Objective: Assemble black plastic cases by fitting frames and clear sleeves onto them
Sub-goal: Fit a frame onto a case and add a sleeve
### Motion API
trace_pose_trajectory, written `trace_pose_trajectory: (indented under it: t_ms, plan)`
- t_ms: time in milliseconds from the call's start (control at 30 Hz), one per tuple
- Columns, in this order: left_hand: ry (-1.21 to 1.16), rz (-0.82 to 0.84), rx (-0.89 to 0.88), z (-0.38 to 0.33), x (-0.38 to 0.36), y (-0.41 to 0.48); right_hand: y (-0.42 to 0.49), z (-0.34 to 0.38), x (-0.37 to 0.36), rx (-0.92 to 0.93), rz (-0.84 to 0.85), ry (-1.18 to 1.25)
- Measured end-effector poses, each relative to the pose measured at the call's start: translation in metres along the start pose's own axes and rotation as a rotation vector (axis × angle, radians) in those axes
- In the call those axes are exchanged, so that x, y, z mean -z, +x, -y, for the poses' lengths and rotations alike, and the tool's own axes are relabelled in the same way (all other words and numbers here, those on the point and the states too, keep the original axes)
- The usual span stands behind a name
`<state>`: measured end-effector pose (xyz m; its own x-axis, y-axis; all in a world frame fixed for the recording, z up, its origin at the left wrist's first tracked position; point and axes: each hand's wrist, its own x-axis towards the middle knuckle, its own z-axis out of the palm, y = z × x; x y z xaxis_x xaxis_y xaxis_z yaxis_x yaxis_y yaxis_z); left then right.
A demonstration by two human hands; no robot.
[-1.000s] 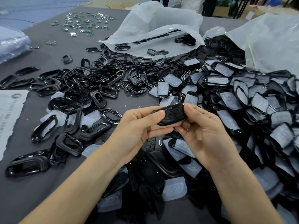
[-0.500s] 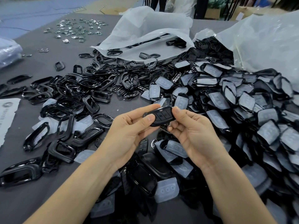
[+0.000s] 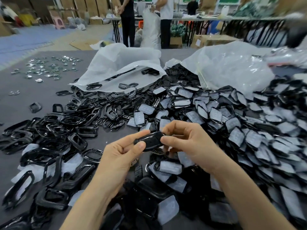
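From the head view, both hands were up over the grey tabletop (image 3: 25, 100), and between them sat one black case (image 3: 150, 141), lifted off the heap and lying roughly level. The left hand (image 3: 119, 151) pinched its near-left end, thumb on top and forefinger along the far edge. The right hand (image 3: 187, 143) gripped the other end, thumb and curled fingers closed round it. Whether a frame was already seated on the case could not be told; motion blur and the fingers covered the seam.

Loose black frames (image 3: 54, 130) lay scattered to the left, a big drift of clear-sleeved pieces (image 3: 240, 130) to the right, and two white bags (image 3: 119, 63) spilled more stock behind. Small shiny metal bits (image 3: 49, 67) lay at the far left.

This looked like the pressing-together step. To do it well, the thumbs should probably work round the rim, squeezing evenly from both ends instead of forcing one corner. Twisting the case would risk a lifted edge, so it wants holding square, then turning over to check the join all round.
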<state>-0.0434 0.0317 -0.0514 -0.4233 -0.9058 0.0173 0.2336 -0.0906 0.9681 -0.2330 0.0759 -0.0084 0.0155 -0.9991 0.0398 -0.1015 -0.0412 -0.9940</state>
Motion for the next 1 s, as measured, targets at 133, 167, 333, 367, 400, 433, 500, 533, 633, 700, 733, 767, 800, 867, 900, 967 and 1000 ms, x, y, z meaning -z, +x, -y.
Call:
trace_pose_trajectory:
  t_ms: [133,167,333,367,400,433,500,533,633,700,733,767,800,867,900,967,1000]
  plan:
    - [0.001,0.122,0.005,0.004,-0.007,0.0,-0.01,0.019,0.013,-0.015,0.026,-0.204]
    - [0.022,0.15,0.006,0.005,-0.008,-0.001,-0.011,0.025,0.019,-0.027,0.015,-0.248]
    - [0.52,-0.109,-0.142,0.011,0.004,0.004,-0.003,0.046,0.073,0.176,-0.509,-0.81]
    - [0.641,-0.196,-0.191,0.01,0.008,0.004,-0.001,0.044,0.083,0.242,-0.627,-1.002]
    - [0.74,-0.263,-0.228,0.011,0.011,0.005,0.001,0.039,0.092,0.268,-0.7,-1.185]
    - [0.817,-0.303,-0.247,0.012,0.014,0.005,0.002,0.033,0.099,0.238,-0.723,-1.343]
    - [0.944,-0.31,-0.217,0.013,0.021,0.006,0.002,0.018,0.108,0.082,-0.663,-1.556]
    - [1.005,-0.287,-0.168,0.013,0.023,0.007,0.0,0.012,0.11,0.008,-0.624,-1.612]
    - [1.231,-0.267,-0.017,0.013,0.025,0.011,-0.001,0.008,0.113,-0.158,-0.518,-1.667]
    - [1.301,-0.345,0.036,0.007,0.03,0.007,0.001,0.013,0.109,-0.197,-0.5,-1.661]
    - [1.325,-0.384,0.07,0.004,0.035,0.005,0.002,0.015,0.105,-0.191,-0.51,-1.65]
    - [1.357,-0.404,0.108,0.001,0.039,0.003,0.003,0.019,0.097,-0.163,-0.531,-1.638]
    - [1.381,-0.402,0.136,-0.001,0.044,0.002,0.003,0.023,0.085,-0.104,-0.553,-1.628]
    - [1.322,-0.391,0.137,-0.003,0.048,0.001,0.003,0.029,0.052,0.059,-0.54,-1.544]
    - [1.264,-0.4,0.117,-0.003,0.048,0.002,0.005,0.029,0.03,0.135,-0.493,-1.465]
    - [1.161,-0.435,0.044,-0.005,0.045,0.004,0.011,0.021,-0.018,0.23,-0.334,-1.278]
    - [1.107,-0.453,-0.004,-0.005,0.044,0.005,0.017,0.014,-0.042,0.245,-0.253,-1.172]
